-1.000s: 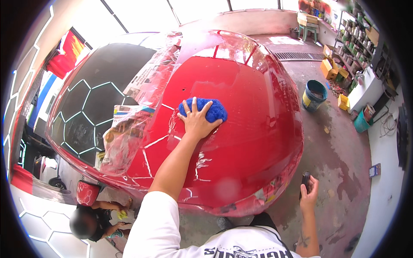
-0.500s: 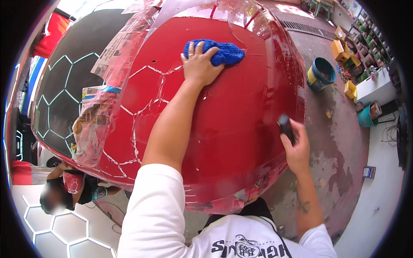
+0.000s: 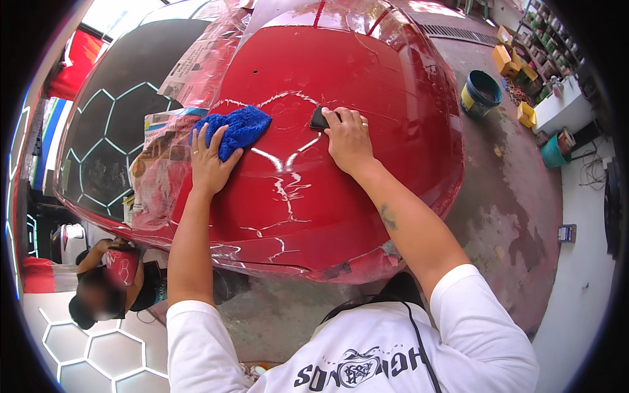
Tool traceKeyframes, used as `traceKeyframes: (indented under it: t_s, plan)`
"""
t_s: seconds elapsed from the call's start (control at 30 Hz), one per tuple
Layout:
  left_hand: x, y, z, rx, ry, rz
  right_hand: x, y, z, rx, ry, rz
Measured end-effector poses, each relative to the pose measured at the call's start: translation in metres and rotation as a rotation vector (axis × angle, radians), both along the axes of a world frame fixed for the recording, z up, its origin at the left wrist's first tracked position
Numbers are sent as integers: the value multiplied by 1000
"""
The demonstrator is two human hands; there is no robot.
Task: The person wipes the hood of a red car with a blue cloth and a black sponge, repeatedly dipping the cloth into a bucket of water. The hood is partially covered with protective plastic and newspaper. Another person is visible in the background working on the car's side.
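Note:
A glossy red car panel (image 3: 367, 216) lies in front of me, with reflected lamp lines across it. My left hand (image 3: 211, 154) rests on a bunched blue microfiber cloth (image 3: 246, 128), its fingers curled over the cloth's left part. The cloth touches the red paint near the masked edge. To the right of it, my right hand (image 3: 350, 139) grips a small black block (image 3: 320, 118) and presses it against the panel. The block's underside is hidden.
Newspaper and clear plastic masking (image 3: 157, 170) cover the panel's left side, beside a dark glass (image 3: 124, 98). A blue bucket (image 3: 480, 95) stands on the floor at right, near yellow boxes (image 3: 506, 60). Another person (image 3: 98, 291) crouches at the lower left, holding a red object.
My left hand has drawn the blue cloth nearer and to the left. My right hand has swung in from beyond the panel's right edge and set the black block on the paint.

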State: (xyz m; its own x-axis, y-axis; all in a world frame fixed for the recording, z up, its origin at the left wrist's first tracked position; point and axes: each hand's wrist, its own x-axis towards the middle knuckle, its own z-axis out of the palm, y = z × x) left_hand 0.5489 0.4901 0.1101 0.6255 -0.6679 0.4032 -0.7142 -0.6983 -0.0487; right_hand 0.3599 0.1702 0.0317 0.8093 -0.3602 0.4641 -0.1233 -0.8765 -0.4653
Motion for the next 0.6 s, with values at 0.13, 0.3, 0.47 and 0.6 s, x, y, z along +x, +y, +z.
traceKeyframes:
  t_s: [0.13,0.3,0.47,0.6]
  plan:
    - [-2,-8,-8,-19,-2,57,-49,36,-4,-1,15,-27]
    - [18,-32,2,-28,26,127,-117,70,3,8,67,15]
    - [45,-59,1,-58,20,113,-101,62,1,-34,53,4]
    - [48,-68,10,-59,64,86,-28,31,-2,-60,-5,-56]
